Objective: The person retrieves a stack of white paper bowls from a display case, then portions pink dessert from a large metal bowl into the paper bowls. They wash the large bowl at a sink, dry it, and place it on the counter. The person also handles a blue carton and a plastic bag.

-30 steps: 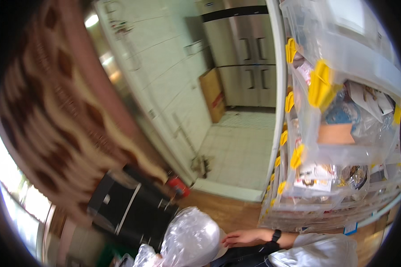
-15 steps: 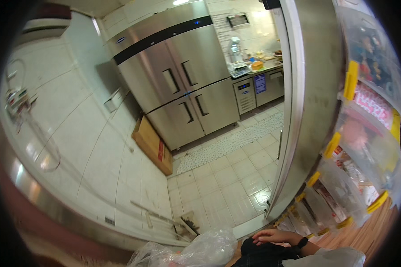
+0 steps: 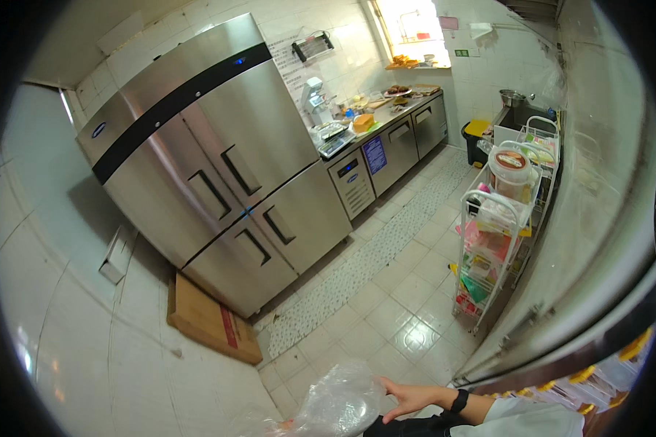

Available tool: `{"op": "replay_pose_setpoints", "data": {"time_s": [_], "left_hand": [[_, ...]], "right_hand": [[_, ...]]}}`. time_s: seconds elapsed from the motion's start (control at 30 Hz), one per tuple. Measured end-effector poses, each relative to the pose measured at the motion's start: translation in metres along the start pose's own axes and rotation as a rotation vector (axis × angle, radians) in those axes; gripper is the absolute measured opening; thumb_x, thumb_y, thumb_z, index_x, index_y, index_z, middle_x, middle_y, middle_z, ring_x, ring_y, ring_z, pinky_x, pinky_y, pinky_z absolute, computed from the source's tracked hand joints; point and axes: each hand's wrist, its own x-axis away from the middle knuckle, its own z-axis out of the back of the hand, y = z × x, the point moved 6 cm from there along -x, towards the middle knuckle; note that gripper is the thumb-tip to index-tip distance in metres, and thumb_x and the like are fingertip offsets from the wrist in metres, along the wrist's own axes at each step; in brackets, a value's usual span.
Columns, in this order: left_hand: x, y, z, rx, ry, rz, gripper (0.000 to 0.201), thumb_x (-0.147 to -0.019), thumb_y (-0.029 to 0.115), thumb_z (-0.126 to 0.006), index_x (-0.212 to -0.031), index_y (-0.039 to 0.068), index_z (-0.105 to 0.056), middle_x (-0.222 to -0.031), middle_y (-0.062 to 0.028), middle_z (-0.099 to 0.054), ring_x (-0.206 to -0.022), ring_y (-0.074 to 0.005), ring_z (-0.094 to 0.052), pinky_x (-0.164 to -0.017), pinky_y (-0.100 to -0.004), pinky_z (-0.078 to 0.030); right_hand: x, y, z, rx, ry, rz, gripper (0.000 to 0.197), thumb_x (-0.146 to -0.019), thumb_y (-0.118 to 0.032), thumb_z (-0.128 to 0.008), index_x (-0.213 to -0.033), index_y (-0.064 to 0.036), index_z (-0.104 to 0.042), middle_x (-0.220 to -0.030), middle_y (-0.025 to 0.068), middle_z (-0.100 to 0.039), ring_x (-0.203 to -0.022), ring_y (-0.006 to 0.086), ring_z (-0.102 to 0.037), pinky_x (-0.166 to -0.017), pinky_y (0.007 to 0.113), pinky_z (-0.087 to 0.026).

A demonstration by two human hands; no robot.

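Observation:
A clear, crinkled plastic bag [image 3: 339, 400] is in front of me at the bottom of the view; what it contains I cannot make out. My right hand [image 3: 412, 397], with a black band on the wrist, is at the bag's right side. Its thumb and fingers are spread, and the fingertips reach the plastic's edge. Only a small bit of my left hand [image 3: 286, 424] shows at the bag's lower left; the plastic and the frame's edge hide its fingers.
A tall steel refrigerator [image 3: 219, 167] stands ahead, with a cardboard box [image 3: 211, 320] beside it. Beyond runs a counter [image 3: 408, 109] with a scale and food. On the right are a white wire cart [image 3: 488, 240], a sink [image 3: 521, 116] and a yellow-lidded bin [image 3: 477, 138]. A patterned mat [image 3: 386, 240] lies on the tiles.
My view has turned right and moved past the doorway, bringing the cart, sink and window into sight. My right hand has moved from beside my leg to the plastic bag.

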Motion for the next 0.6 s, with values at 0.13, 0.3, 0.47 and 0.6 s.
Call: {"op": "replay_pose_setpoints", "data": {"time_s": [0.13, 0.3, 0.47, 0.6], "left_hand": [[-0.12, -0.012, -0.029, -0.002, -0.12, 0.027, 0.029, -0.096, 0.027, -0.047, -0.115, 0.005, -0.054, -0.108, -0.0067, -0.059, -0.102, -0.0198, -0.056, -0.09, -0.034, -0.044], [-0.279, -0.028, -0.109, 0.006, -0.341, 0.066, 0.029, -0.096, 0.027, -0.048, -0.115, 0.006, -0.054, -0.108, -0.0066, -0.059, -0.101, -0.0197, -0.056, -0.089, -0.0339, -0.045], [-0.396, -0.036, -0.23, 0.042, -0.628, 0.138, 0.03, -0.096, 0.028, -0.048, -0.115, 0.006, -0.054, -0.108, -0.0065, -0.059, -0.101, -0.0196, -0.056, -0.089, -0.0338, -0.045], [-0.48, -0.054, -0.34, 0.153, -0.798, 0.195, 0.03, -0.096, 0.028, -0.048, -0.115, 0.006, -0.054, -0.108, -0.0064, -0.059, -0.101, -0.0195, -0.056, -0.088, -0.0338, -0.045]], "right_hand": [[-0.089, 0.028, 0.071, -0.136, 0.149, -0.007, 0.111, -0.069, -0.03, -0.084, -0.146, 0.0001, -0.01, -0.144, 0.0166, -0.031, -0.132, 0.0261, -0.031, -0.11, 0.036, -0.026], [-0.17, 0.054, 0.189, -0.201, 0.363, -0.051, 0.114, -0.065, -0.025, -0.087, -0.148, -0.0041, -0.011, -0.144, 0.0144, -0.032, -0.133, 0.0254, -0.029, -0.109, 0.036, -0.027], [-0.199, 0.059, 0.293, -0.27, 0.693, -0.007, 0.112, -0.06, -0.018, -0.089, -0.146, -0.0028, -0.018, -0.143, 0.012, -0.035, -0.132, 0.0233, -0.032, -0.109, 0.036, -0.028], [-0.226, 0.078, 0.408, -0.27, 0.863, 0.103, 0.105, -0.059, -0.015, -0.089, -0.143, -0.0027, -0.027, -0.14, 0.0101, -0.039, -0.129, 0.0218, -0.038, -0.107, 0.037, -0.032]]}}
